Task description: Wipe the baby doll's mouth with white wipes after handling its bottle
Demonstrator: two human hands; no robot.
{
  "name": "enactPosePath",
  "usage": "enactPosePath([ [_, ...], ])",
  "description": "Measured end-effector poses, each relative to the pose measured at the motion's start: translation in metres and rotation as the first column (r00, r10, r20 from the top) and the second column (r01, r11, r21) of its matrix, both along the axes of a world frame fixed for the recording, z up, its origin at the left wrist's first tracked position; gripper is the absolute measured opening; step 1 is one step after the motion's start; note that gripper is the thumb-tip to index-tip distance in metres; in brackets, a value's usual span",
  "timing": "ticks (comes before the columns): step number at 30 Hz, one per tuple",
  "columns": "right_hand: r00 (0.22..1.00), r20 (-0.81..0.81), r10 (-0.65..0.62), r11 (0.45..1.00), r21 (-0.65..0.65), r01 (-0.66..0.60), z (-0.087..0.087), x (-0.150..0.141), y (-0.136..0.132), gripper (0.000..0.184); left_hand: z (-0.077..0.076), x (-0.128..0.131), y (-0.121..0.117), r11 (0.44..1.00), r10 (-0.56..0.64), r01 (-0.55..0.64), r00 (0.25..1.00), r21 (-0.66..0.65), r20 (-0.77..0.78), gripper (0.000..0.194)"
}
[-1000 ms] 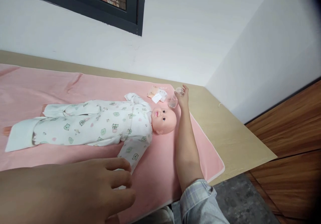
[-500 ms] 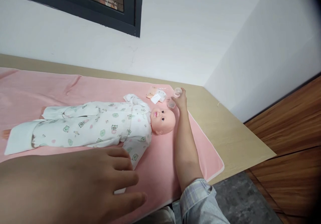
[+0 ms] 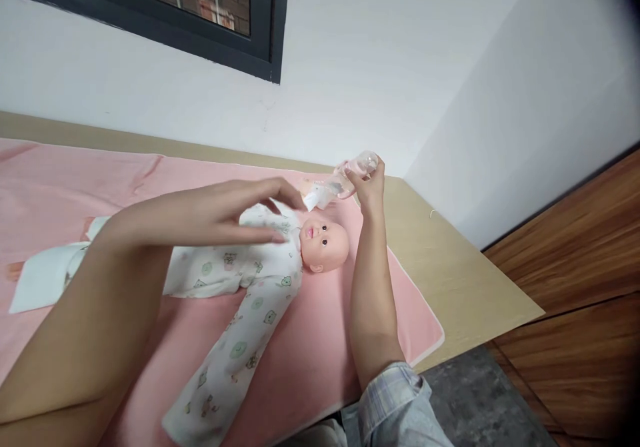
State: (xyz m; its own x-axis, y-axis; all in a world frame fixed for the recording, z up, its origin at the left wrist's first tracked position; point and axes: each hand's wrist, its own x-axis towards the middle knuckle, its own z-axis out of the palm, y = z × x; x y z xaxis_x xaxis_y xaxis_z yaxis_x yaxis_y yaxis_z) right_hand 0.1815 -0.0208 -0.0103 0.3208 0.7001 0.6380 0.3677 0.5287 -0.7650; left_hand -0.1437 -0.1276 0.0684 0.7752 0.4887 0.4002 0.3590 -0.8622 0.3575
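Observation:
My right hand (image 3: 371,185) grips a clear bottle with pinkish parts (image 3: 364,162), which looks like a baby bottle, tilted above the blanket's far corner. My left hand (image 3: 250,212) is over the doll's chest, its fingers apart and holding nothing. Beneath it a baby doll (image 3: 327,243) lies face up, its bald head toward the right. The doll wears a white printed outfit (image 3: 260,300), partly covered by my left forearm. A small white piece, perhaps tissue or a packet (image 3: 314,197), sits between my left fingertips and the bottle; whether they touch it I cannot tell.
A pink blanket (image 3: 310,340) covers much of the wooden table (image 3: 450,273). Behind it rises a white wall (image 3: 345,67) with a dark-framed window (image 3: 273,33). Wood-grain panels (image 3: 575,247) stand at the right, above a grey floor (image 3: 475,393).
My left hand has moved forward from the near side to over the doll's chest. My right hand has raised the bottle and tilted it. The doll's near sleeve now shows in full.

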Motion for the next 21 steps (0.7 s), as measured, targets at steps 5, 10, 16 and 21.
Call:
enactPosePath([
  [5, 0.960, 0.027, 0.280, 0.959, 0.035, -0.281, 0.032, -0.057, -0.033, 0.085, -0.019, 0.018, 0.023, 0.978, 0.155, -0.187, 0.947, 0.088, 0.282, 0.050],
  [10, 0.899, 0.008, 0.437, 0.899, -0.003, -0.437, 0.039, -0.125, -0.065, 0.091, -0.027, 0.023, 0.033, 0.924, 0.306, -0.360, 0.899, 0.129, 0.312, 0.070],
  [16, 0.860, -0.018, 0.510, 0.858, -0.057, -0.511, 0.027, -0.158, -0.072, 0.092, -0.025, 0.023, 0.032, 0.861, 0.459, -0.499, 0.846, 0.097, 0.272, 0.069],
  [21, 0.851, -0.064, 0.521, 0.851, -0.041, -0.523, 0.027, -0.158, -0.072, 0.086, -0.025, 0.024, 0.032, 0.844, 0.510, -0.532, 0.835, 0.069, 0.205, 0.070],
])
